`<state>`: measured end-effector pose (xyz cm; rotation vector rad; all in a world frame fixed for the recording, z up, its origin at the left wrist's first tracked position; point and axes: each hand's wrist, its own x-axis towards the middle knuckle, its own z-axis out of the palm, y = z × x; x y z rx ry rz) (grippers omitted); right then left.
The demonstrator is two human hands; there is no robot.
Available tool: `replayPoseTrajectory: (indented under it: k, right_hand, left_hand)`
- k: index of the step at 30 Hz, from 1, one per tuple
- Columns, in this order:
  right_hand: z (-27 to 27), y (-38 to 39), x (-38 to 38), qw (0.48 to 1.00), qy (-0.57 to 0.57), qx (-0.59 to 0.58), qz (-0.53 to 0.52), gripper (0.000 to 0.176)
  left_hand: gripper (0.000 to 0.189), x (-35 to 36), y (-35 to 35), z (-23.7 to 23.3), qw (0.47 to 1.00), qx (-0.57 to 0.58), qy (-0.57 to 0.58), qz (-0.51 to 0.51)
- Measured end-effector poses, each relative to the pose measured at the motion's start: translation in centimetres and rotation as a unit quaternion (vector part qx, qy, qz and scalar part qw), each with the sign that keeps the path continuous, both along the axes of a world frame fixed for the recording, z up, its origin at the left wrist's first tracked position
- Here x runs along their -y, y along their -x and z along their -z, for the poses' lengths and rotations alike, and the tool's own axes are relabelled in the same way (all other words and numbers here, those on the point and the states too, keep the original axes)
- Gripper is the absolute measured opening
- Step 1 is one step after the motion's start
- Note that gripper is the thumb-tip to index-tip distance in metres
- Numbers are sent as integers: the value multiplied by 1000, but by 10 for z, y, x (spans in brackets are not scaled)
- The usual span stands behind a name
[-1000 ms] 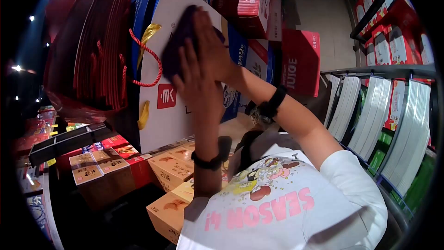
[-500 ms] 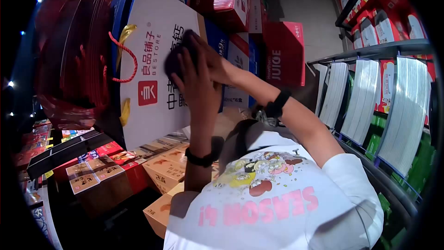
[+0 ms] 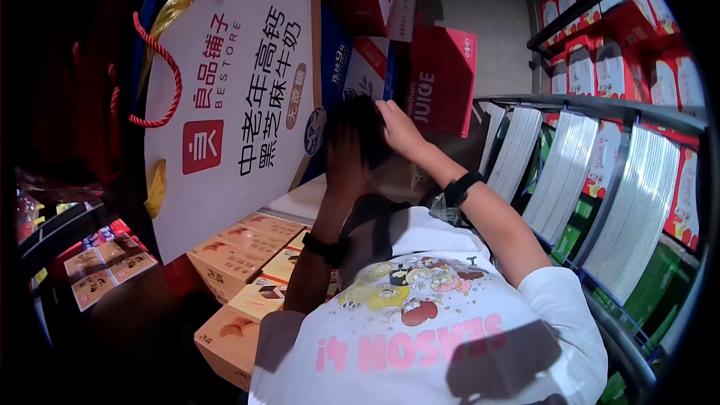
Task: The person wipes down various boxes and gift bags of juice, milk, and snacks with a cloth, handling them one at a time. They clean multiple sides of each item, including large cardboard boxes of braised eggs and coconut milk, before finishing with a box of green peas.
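A dark, soft-looking bundle point(image 3: 361, 129), perhaps cloth, is between my two hands, beside the lower right edge of a large white carton bag point(image 3: 232, 97). My left hand point(image 3: 346, 161), deep in shadow, has its fingers up against the bundle's left side and holds it. On the other side, my right hand point(image 3: 401, 129) grips the bundle with bent fingers. The white bag has Chinese print, a red rope handle point(image 3: 163, 60) and yellow ribbon. Neither hand touches its red handle.
A red juice box point(image 3: 442, 79) and other cartons stand beyond my hands. Tan snack boxes point(image 3: 240, 251) are at lower left. Along the right runs a metal rack point(image 3: 600, 101) holding red, green and white packages. Grey floor point(image 3: 480, 22) shows at the top.
Both hands and the dark bundle have moved right, off the white bag's printed front to its edge. The bag's lettering is now uncovered. The view has shifted too.
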<state>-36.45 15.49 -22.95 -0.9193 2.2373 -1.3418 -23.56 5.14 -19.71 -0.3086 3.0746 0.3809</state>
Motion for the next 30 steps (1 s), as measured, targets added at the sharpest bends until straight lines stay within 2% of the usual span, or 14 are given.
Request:
replayPoseTrajectory:
  k: [4, 6, 7, 8, 10, 14, 15, 16, 18, 22, 24, 26, 28, 30]
  right_hand:
    - [-19, -9, -2, 981, -5, -169, -95, 32]
    - [-19, -20, 4, 962, 44, -186, -196, 33]
    - [8, -29, 10, 942, 19, -266, -202, 40]
    - [7, -31, 11, 939, 19, -270, -212, 40]
    - [3, -31, 9, 884, -86, -417, -194, 48]
    - [1, -1, 26, 818, -180, -477, -267, 47]
    - [11, 14, 31, 930, -55, -308, -194, 42]
    - [5, 34, 39, 912, -3, -358, -203, 39]
    - [17, 66, 54, 924, -16, -327, -197, 40]
    - [7, 99, 61, 885, -48, -423, -190, 42]
    - [6, 98, 55, 920, -230, -235, -215, 45]
    - [-4, 86, 45, 881, -307, -237, -272, 42]
    - [-32, 56, 33, 920, -61, -243, -303, 41]
    - [-43, 23, 25, 883, -42, -313, -346, 41]
  left_hand:
    - [61, -15, -7, 20, 998, -65, -23, 1]
    - [58, -19, -13, 26, 992, -101, -69, -40]
    - [59, -18, -6, 14, 978, -54, -162, -116]
    - [59, -18, -9, 19, 977, -60, -165, -125]
    - [60, -18, -13, 28, 981, -131, -73, -125]
    - [62, -11, 12, 36, 977, -111, -120, -134]
    - [62, -8, 24, 37, 980, -180, -32, -76]
    - [62, -6, 40, 35, 977, -186, -37, -92]
    - [63, -3, 72, 35, 975, -175, 100, -90]
    - [63, 3, 104, 52, 953, -268, -17, -143]
    - [62, 1, 103, 46, 967, -190, -28, -169]
    - [62, -5, 84, 33, 970, -179, -8, -163]
    - [63, -22, 49, 17, 984, -101, -21, -144]
    - [64, -34, 18, 12, 987, -39, -66, -140]
